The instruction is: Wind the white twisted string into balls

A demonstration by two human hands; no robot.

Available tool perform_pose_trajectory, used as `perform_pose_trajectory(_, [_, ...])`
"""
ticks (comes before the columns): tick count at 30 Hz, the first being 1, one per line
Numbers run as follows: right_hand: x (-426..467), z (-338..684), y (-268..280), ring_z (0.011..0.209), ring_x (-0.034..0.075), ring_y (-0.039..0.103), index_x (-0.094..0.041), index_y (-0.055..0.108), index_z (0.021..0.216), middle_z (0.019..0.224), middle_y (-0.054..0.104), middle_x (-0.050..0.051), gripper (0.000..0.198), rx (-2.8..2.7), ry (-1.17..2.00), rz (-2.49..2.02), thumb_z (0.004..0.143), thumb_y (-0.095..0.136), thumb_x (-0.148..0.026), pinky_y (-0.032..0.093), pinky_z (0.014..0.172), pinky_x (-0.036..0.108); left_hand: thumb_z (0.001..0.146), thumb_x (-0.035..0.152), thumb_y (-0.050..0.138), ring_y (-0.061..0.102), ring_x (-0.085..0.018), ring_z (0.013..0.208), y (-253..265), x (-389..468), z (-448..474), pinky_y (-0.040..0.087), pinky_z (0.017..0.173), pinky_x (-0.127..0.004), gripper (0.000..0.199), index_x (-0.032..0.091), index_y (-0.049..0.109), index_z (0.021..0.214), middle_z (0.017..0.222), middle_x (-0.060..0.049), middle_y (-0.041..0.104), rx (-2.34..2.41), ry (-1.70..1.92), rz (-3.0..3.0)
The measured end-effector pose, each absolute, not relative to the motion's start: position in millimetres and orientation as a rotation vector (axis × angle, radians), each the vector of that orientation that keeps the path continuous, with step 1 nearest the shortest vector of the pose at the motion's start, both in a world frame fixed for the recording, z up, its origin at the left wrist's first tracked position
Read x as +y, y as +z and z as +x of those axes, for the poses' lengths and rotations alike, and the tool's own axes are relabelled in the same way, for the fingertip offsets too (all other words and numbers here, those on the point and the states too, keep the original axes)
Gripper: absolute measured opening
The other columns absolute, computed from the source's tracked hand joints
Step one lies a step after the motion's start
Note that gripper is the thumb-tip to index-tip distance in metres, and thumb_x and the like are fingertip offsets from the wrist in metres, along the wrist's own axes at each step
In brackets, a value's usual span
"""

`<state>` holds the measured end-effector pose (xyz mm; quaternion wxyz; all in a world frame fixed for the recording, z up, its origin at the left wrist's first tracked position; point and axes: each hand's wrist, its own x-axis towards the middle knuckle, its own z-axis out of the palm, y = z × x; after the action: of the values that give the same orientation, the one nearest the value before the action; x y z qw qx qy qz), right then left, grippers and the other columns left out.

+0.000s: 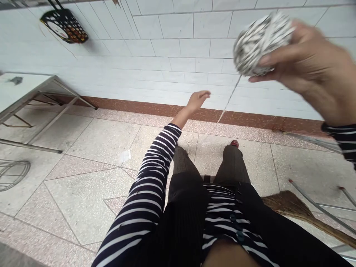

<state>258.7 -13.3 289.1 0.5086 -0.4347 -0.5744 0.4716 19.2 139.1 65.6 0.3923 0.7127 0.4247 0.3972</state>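
High at the right, my right hand [314, 63] grips a ball of whitish twisted twine [261, 40], thumb and fingers closed on its near side. A loose strand [229, 98] runs from the bottom of the ball down toward the floor, where it becomes faint. My left hand [198, 101] reaches forward near the foot of the wall, left of the strand and apart from it. Its fingers are loosely bent, with nothing visible in them. Thin loops of pale string [189, 142] seem to lie on the floor by my left leg.
A white-tiled wall [178, 26] stands ahead, with a patterned bag [65, 26] hanging on it. At the left are a metal-legged table [30, 89] and a wire rack [13, 174]. A broom [289, 205] and metal legs [314, 198] lie to the right. White paper [125, 155] is on the floor.
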Motion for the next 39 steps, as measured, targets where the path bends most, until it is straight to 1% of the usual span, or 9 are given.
perform_pose_trajectory(2, [1.1,241.9,273.2,0.103,0.031,0.073,-0.020,0.075,0.120,0.113,0.077,0.009,0.071,-1.368,1.168,-1.128,0.055,0.096,0.001,0.069,0.071,0.042,0.112,0.040,0.057,0.073,-0.025,0.131,89.6,122.6,39.2,0.047,0.127,-0.046,0.033,0.020,0.076,0.132,0.123,-0.010,0.083,0.895,1.116,1.699])
perform_pose_trajectory(6, [28.8,229.5,245.0,0.107,0.030,0.072,-0.021,0.074,0.125,0.116,0.077,0.008,0.075,-1.436,1.139,-1.198,0.057,0.099,-0.003,0.070,0.070,0.041,0.114,0.044,0.058,0.074,-0.023,0.123,113.1,75.9,58.9,0.046,0.127,-0.047,0.041,0.019,0.071,0.143,0.117,-0.010,0.084,0.709,1.063,1.568])
perform_pose_trajectory(11, [41.0,242.0,221.6,0.107,0.028,0.068,-0.021,0.071,0.128,0.126,0.073,0.009,0.087,-1.551,0.940,-1.214,0.049,0.105,-0.012,0.063,0.062,0.034,0.106,0.042,0.066,0.074,-0.018,0.091,77.6,18.9,53.5,0.057,0.101,-0.040,0.029,0.017,0.079,0.102,0.090,-0.005,0.080,0.796,0.896,1.644])
perform_pose_trajectory(15, [53.7,256.5,170.7,0.128,0.038,0.062,-0.024,0.069,0.132,0.141,0.067,0.012,0.086,-1.691,0.801,-1.313,0.054,0.105,-0.021,0.067,0.097,0.058,0.107,0.037,0.062,0.072,-0.019,0.090,65.1,-10.6,37.5,0.055,0.099,-0.039,0.038,0.018,0.072,0.075,0.087,-0.005,0.079,0.962,0.788,1.978])
perform_pose_trajectory(19, [54.5,264.8,95.7,0.137,0.042,0.058,-0.022,0.072,0.123,0.134,0.068,0.012,0.074,-1.799,0.807,-1.428,0.053,0.096,-0.016,0.047,0.127,0.067,0.106,0.029,0.062,0.072,-0.020,0.087,75.6,-12.9,22.9,0.049,0.123,-0.052,0.031,0.019,0.075,0.079,0.081,-0.003,0.077,1.051,0.709,2.262])
perform_pose_trajectory(23, [20.6,260.1,38.7,0.128,0.042,0.065,-0.022,0.073,0.122,0.129,0.072,0.010,0.074,-1.805,1.131,-1.418,0.050,0.088,-0.019,0.049,0.124,0.067,0.107,0.025,0.059,0.074,-0.025,0.103,70.7,4.5,19.0,0.026,0.142,-0.062,0.027,0.021,0.080,0.090,0.085,-0.005,0.077,1.032,0.734,2.451])
perform_pose_trajectory(30, [-60.5,258.4,25.0,0.128,0.041,0.069,-0.030,0.067,0.139,0.137,0.071,0.009,0.096,-1.246,1.777,-1.341,0.047,0.094,-0.024,0.069,0.091,0.053,0.110,0.026,0.056,0.068,-0.027,0.133,30.4,14.6,27.2,0.019,0.145,-0.060,0.028,0.026,0.083,0.104,0.107,-0.007,0.081,1.007,0.697,2.439])
perform_pose_trajectory(35, [-85.7,262.5,49.3,0.125,0.042,0.071,-0.034,0.061,0.136,0.141,0.069,0.009,0.096,-1.003,1.699,-1.199,0.046,0.094,-0.024,0.071,0.080,0.053,0.112,0.031,0.056,0.073,-0.025,0.124,-8.9,17.0,33.3,0.020,0.144,-0.059,0.027,0.023,0.081,0.105,0.117,-0.007,0.082,1.094,0.655,2.259])
perform_pose_trajectory(39, [-76.0,273.8,68.5,0.108,0.031,0.071,-0.037,0.059,0.132,0.129,0.072,0.006,0.087,-0.978,1.555,-1.109,0.054,0.095,-0.029,0.068,0.070,0.040,0.109,0.029,0.055,0.076,-0.022,0.113,-37.1,3.7,39.0,0.033,0.135,-0.053,0.030,0.019,0.078,0.092,0.109,-0.005,0.084,1.066,0.528,2.067])
